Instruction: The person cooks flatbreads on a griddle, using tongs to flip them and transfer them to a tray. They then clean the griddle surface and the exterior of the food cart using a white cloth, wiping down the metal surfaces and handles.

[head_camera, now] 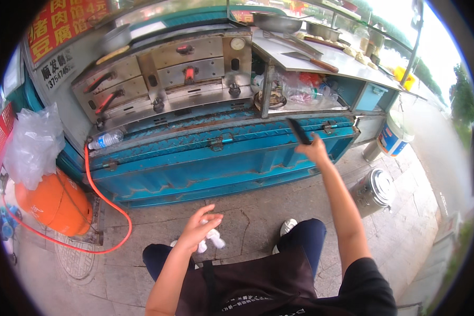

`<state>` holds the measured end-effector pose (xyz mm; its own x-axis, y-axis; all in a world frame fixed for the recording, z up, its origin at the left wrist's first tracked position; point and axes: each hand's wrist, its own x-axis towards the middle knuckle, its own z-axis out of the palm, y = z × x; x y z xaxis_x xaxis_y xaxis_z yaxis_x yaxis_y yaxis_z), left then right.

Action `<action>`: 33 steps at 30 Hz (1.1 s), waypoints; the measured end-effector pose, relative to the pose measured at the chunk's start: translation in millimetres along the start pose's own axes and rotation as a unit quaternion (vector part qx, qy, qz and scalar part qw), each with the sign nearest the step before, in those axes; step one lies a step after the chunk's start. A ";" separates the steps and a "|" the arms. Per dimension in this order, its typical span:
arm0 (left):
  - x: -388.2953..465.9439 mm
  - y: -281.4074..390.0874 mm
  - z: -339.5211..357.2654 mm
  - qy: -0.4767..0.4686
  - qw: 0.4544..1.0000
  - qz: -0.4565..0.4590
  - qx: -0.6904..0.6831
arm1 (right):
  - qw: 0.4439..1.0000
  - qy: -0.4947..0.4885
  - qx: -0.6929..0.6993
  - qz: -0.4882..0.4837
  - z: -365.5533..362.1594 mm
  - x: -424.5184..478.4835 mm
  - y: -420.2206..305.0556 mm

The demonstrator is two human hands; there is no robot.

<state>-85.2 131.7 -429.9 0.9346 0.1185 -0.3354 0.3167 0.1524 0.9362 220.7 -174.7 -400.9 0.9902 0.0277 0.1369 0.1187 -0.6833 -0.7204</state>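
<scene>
My right hand grips one end of a black flat slab that looks like a mobile phone. It is held out in front of the blue metal base of a food cart. Lower down, above the pavement, my left hand is raised with its fingers partly curled and spread. A small white crumpled thing shows just below those fingers; whether the hand holds it is unclear. Facing me is a stainless-steel oven with red-and-black drawer handles and black knobs.
An orange gas cylinder stands left under a clear plastic bag, its red hose looping over the pavement. A plastic bottle lies on the ledge. A spatula-like tool rests on the counter. A steel canister stands right.
</scene>
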 end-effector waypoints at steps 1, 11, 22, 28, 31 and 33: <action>-2.6 -9.0 -16.4 0.017 1.000 -0.007 0.003 | 0.997 0.042 -0.066 -0.001 6.8 35.1 2.0; 30.5 -36.3 -76.2 0.102 0.988 -0.117 0.001 | 0.934 -0.020 -0.350 0.065 17.8 214.4 -9.2; 119.2 -58.6 -104.9 -0.088 0.996 -0.031 0.007 | 0.823 -0.511 -0.160 -0.191 259.4 -212.6 67.8; 114.1 -78.4 -84.1 -0.099 0.978 0.033 0.179 | 0.369 -0.874 -0.304 -0.086 319.4 -353.8 152.9; 107.9 -64.9 -93.8 -0.111 0.984 0.023 0.136 | 0.412 -0.844 -0.325 -0.112 310.5 -308.5 154.6; 113.9 -60.8 -108.5 -0.142 0.986 -0.028 0.084 | 0.438 -0.821 -0.347 -0.115 300.4 -264.5 152.1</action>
<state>-15.6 242.4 -536.4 0.9149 -0.1681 -0.3669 0.3696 -0.0166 0.9291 -1.0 -66.8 -750.9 -0.2571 0.2513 -0.9331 0.7428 -0.5662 -0.3572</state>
